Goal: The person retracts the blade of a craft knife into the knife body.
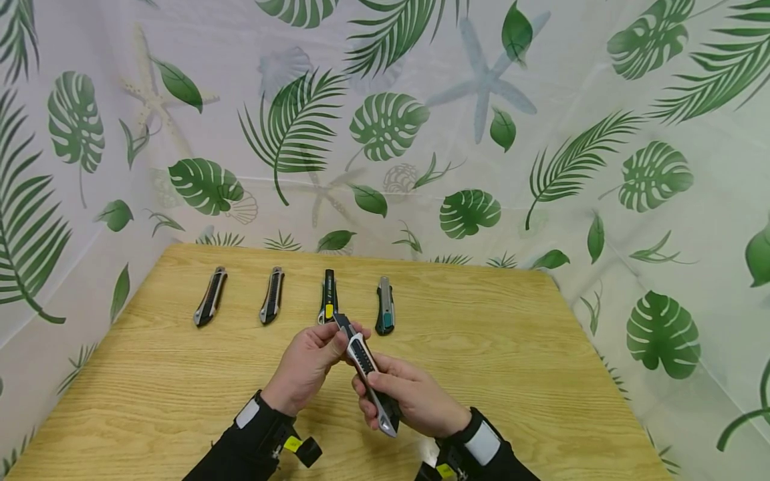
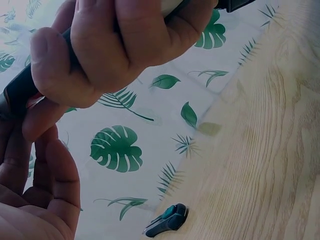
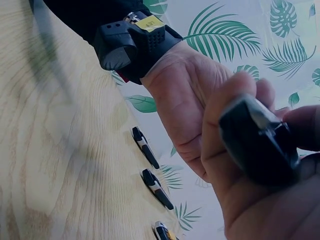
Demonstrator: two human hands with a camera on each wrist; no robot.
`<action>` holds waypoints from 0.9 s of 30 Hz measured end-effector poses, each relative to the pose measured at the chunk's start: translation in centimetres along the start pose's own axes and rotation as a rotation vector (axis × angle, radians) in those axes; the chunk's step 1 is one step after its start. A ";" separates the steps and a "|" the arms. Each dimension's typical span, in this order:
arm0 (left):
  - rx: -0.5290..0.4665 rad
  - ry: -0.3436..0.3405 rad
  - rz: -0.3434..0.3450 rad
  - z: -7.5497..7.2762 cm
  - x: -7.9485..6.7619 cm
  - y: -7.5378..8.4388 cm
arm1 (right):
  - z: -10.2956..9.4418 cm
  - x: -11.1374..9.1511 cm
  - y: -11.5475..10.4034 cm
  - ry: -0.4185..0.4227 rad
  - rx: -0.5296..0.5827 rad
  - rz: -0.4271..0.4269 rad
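Note:
A silver-and-black utility knife (image 1: 363, 357) slants between both hands, its dark narrow front end pointing up and left in the head view. My right hand (image 1: 421, 394) grips the handle, thumb along its top face and fingers curled beneath. At the front end, my left hand (image 1: 305, 367) pinches the knife between thumb and fingers. The right wrist view shows the dark butt of the knife (image 3: 257, 142) close up, blurred. In the left wrist view, the right hand's fingers (image 2: 100, 55) wrap the handle, and the left hand (image 2: 40, 200) is below the front end.
Along the table's (image 1: 511, 374) far side lie two silver-and-black utility knives, one left (image 1: 210, 297) and one beside it (image 1: 273, 296). A black-and-yellow one (image 1: 328, 294), partly behind the left hand, and a grey-and-teal one (image 1: 386, 307) continue the row. A leaf-print cloth (image 1: 385, 220) hangs behind.

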State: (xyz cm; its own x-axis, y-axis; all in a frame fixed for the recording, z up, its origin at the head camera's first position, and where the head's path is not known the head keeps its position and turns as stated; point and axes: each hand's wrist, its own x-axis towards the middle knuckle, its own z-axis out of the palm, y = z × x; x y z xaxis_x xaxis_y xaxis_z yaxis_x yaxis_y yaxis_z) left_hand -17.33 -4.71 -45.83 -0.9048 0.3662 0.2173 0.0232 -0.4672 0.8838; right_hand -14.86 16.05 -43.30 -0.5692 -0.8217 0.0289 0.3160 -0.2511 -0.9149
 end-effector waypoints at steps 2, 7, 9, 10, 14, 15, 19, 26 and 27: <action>-0.005 -0.001 -0.003 0.0 0.0 0.0 | 0.0 -0.1 0.0 -0.019 0.013 -0.002; -0.001 -0.014 -0.007 0.0 -0.1 0.1 | -0.1 -0.3 0.2 -0.051 0.035 -0.008; 0.005 -0.016 -0.010 0.0 -0.1 0.1 | -0.1 -0.3 0.3 -0.059 0.038 -0.011; 0.008 -0.018 -0.011 0.0 -0.2 0.2 | -0.2 -0.4 0.4 -0.061 0.038 -0.013; 0.010 -0.020 -0.017 0.1 -0.2 0.2 | -0.2 -0.5 0.5 -0.060 0.031 -0.016; 0.008 -0.021 -0.018 0.1 -0.1 0.2 | -0.2 -0.5 0.5 -0.059 0.026 -0.016; 0.001 -0.033 -0.018 0.1 -0.2 0.2 | -0.2 -0.6 0.6 -0.051 0.000 -0.017; 0.008 0.009 -0.041 -0.1 -0.2 0.0 | 0.2 -0.4 0.7 0.088 -0.120 0.018; 0.010 0.019 -0.046 -0.1 -0.2 0.0 | 0.3 -0.3 0.8 0.127 -0.159 0.030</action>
State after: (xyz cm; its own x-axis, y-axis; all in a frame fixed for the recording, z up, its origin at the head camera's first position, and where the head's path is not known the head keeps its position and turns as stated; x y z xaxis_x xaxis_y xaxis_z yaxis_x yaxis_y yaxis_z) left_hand -17.18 -4.84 -45.95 -0.9131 0.3715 0.1682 -0.0149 -0.4424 0.8967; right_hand -14.22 16.00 -43.90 -0.6560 -0.7536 -0.0409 0.2160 -0.1355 -0.9670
